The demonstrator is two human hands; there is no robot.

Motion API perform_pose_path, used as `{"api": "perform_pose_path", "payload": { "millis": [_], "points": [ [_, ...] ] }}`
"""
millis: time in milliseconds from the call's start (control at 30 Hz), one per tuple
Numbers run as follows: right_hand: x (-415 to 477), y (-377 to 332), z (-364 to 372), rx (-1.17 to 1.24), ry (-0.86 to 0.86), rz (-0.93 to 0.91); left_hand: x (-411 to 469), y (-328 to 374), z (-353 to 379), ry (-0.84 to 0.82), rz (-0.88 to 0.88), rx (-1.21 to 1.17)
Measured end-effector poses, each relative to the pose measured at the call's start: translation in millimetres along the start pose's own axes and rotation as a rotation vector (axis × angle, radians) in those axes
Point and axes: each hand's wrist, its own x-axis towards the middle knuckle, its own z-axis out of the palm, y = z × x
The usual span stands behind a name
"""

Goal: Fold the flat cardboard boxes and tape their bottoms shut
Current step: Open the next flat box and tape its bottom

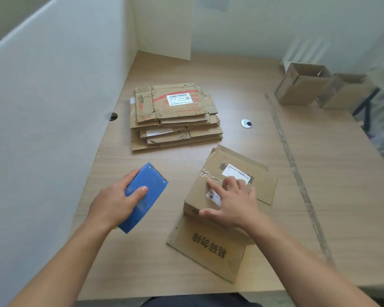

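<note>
Pale wooden desk (231, 80), white partition (53, 107) well left of the box in work, and we're into the taping.

Left of that box, the left hand (113, 202) is wrapped round a blue tape dispenser (146, 191), thumb across its face, toothed end pointing away from the person. It sits close beside the box, apart from it, with only bare desk between them.

Beyond the box and a touch left, a stack of flat cardboard boxes (175, 116) waits.

Now the cardboard box (195, 196) itself: turned bottom-up in front of the person, long axis running away and leaning slightly right, loose flaps splayed near and far. A strip of clear tape (211, 173) crosses its top. The right hand (233, 204) rests on it, fingers spread and pressing down, gripping nothing.

So the right hand pins, and the left, I'd say, must carry the dispenser rightward onto the seam.

Beyond and right: a cable grommet (246, 123), a tape line on the desk (293, 165), then two assembled boxes (302, 85) well clear.
</note>
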Motion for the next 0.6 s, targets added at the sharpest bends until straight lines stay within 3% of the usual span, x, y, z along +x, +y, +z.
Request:
{"api": "perform_pose_path", "payload": {
  "millis": [200,467,600],
  "points": [
    [9.7,-20.2,17.3,0.068,-0.047,0.085,-4.4,8.2,4.4,-0.018,0.029,-0.031],
    [3.0,17.8,0.2,-0.040,-0.227,-0.309,-5.1,16.0,2.7,-0.035,0.062,-0.022],
    [-1.4,0.3,-4.8,0.103,0.002,-0.154,-6.4,20.4,1.9,-0.028,0.075,-0.021]
  ]
}}
